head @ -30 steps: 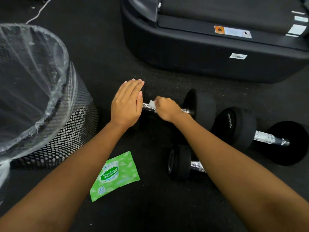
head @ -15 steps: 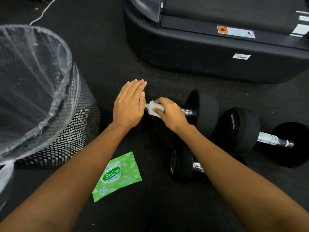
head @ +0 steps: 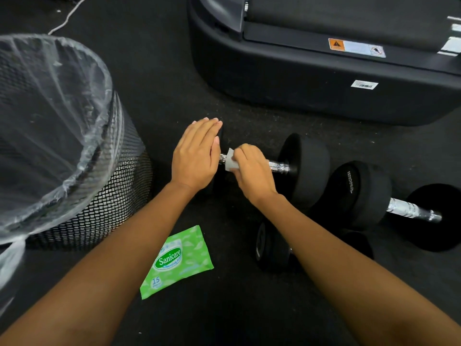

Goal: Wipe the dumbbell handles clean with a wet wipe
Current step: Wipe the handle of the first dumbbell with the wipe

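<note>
A black dumbbell (head: pixel 305 168) with a chrome handle (head: pixel 278 167) lies on the dark floor. My right hand (head: pixel 252 171) is closed around that handle with a white wet wipe (head: pixel 230 162) wrapped under the fingers. My left hand (head: pixel 197 153) lies flat, fingers together, on top of the dumbbell's left head, which it hides. A second dumbbell (head: pixel 369 193) lies to the right, its chrome handle (head: pixel 411 211) bare. A third, smaller dumbbell (head: pixel 269 245) sits nearer me, mostly hidden under my right forearm.
A green Sanicare wipe pack (head: pixel 177 260) lies on the floor between my forearms. A black mesh bin (head: pixel 104 196) with a clear plastic liner stands at the left. A large black treadmill base (head: pixel 311 78) fills the top right. A white cable (head: pixel 67 17) runs top left.
My right hand has slid the wipe a little along the handle, from nearer the right head toward the left hand. The left hand stays pressed on the dumbbell's head.
</note>
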A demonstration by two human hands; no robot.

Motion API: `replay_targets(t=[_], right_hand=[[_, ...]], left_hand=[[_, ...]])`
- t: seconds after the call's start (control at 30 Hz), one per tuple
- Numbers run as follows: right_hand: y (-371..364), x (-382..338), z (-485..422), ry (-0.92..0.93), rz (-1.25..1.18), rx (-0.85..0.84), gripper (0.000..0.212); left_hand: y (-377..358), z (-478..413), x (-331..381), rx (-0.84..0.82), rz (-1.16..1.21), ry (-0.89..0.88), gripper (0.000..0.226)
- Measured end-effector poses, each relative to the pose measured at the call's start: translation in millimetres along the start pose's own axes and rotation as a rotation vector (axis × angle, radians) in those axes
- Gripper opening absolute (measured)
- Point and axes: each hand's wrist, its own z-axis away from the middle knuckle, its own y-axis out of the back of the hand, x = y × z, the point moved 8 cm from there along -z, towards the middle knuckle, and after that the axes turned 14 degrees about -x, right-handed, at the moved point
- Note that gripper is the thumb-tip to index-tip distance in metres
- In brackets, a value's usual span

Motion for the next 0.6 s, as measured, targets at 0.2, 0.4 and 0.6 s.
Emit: replay_targets(t=[0.2, 0.4, 0.6], right_hand=[[-4, -17, -11, 0.043, 0.014, -0.033, 0.029], [3, 24, 17, -0.002, -0.116, -0.071, 0.022], [-4, 42, -13, -0.215, -0.339, -0.197, 0.023]], left_hand=[[1, -1, 0, -0.011, 0.005, 0.006, 0.042], [1, 1, 1, 0.006, 0.013, -0.009, 0.041], [1, 0, 1, 0.005, 0.008, -0.012, 0.040]])
